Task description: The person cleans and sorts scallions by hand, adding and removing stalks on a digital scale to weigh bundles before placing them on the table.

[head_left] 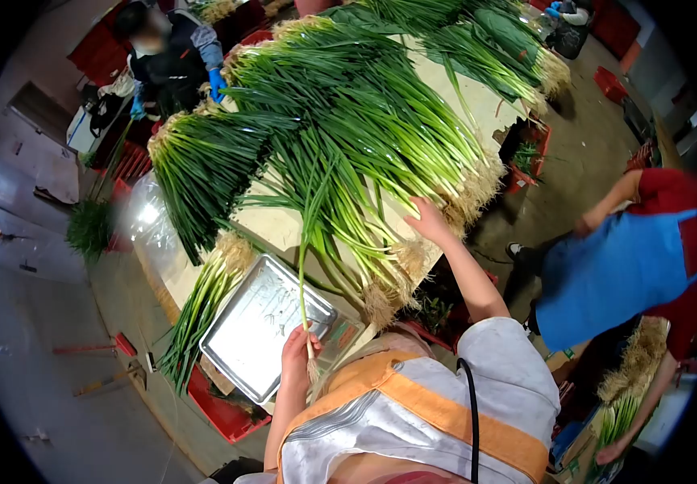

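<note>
My left hand (297, 348) is closed around a spring onion (301, 282) near its white root end. That stalk stands up over the metal tray (258, 327), its green leaves reaching back across the pile. Farther right, my right hand (429, 219) has its fingers curled onto pale stalks at the near right side of the big heap of spring onions (356, 105). Root tufts (477, 189) hang along the heap's right edge. Loose spring onions (356, 250) lie between my two hands, roots toward me.
A bundle of spring onions (199, 302) lies left of the tray. Red crates (219, 407) sit below the table. A co-worker in blue gloves (216, 81) stands at the far left; another in a blue apron (618, 274) is close on my right.
</note>
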A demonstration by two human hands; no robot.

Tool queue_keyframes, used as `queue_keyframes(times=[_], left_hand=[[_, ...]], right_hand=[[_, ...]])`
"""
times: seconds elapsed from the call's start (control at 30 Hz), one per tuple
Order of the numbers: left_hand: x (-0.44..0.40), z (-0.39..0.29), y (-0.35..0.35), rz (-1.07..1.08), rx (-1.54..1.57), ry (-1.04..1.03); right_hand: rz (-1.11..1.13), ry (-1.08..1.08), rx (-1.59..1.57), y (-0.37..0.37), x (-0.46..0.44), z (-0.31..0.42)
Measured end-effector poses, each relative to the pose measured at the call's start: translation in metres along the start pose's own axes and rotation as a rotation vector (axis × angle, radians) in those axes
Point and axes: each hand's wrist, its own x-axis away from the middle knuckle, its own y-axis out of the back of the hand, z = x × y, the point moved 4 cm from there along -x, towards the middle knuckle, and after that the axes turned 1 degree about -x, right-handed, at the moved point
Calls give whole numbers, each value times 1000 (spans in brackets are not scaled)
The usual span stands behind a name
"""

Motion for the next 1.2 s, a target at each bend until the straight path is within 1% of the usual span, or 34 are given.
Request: queue_keyframes(times=[0.03,0.1,0.2,0.23,0.27,0.3,0.37,0.47,0.57,0.6,0.63,0.7,0.8,0.83,0.9,1.0,1.1,1.2], left_hand=[[-1,-1,-4,-2,9,3],[-4,-4,-10,-13,30,2],[-10,-5,-17,-21,56,-9],[-11,-5,-19,-19,62,-14],[-12,-4,-19,-25,67,-19],[-14,-4,-20,-32,76,-27],[-15,-2,-18,-46,99,-43],[-17,1,-13,-60,129,-63],[-22,9,-5,-68,140,-76],[-24,11,-3,-73,143,-72],[-25,13,-3,-78,145,-67],[-25,13,-6,-78,149,-82],[-24,10,-12,-91,166,-80],[-25,11,-12,-101,159,-82],[-27,10,-13,-123,141,-82],[-30,11,-16,-121,153,-92],[-30,13,-17,-112,150,-90],[-32,13,-18,-108,139,-86]], right_hand=[[-38,-25,90,4,-12,-6],[-18,-174,179,12,-37,-14],[-69,-260,410,29,-73,-21],[-70,-302,365,38,-84,-27],[-74,-330,452,44,-97,-37],[-52,-364,483,57,-101,-32],[-70,-385,503,61,-117,-54],[5,-412,492,56,-125,-68],[11,-431,356,41,-127,-78],[-39,-442,465,33,-124,-72],[63,-467,414,31,-122,-70],[-16,-388,268,31,-120,-71],[-77,-325,-394,46,-127,-80],[-127,-369,-652,68,-107,-39],[-51,-348,-824,76,-106,-40],[-121,-174,-573,84,-112,-61],[-399,-188,488,102,-95,-65],[-454,-103,467,86,-81,-59]])
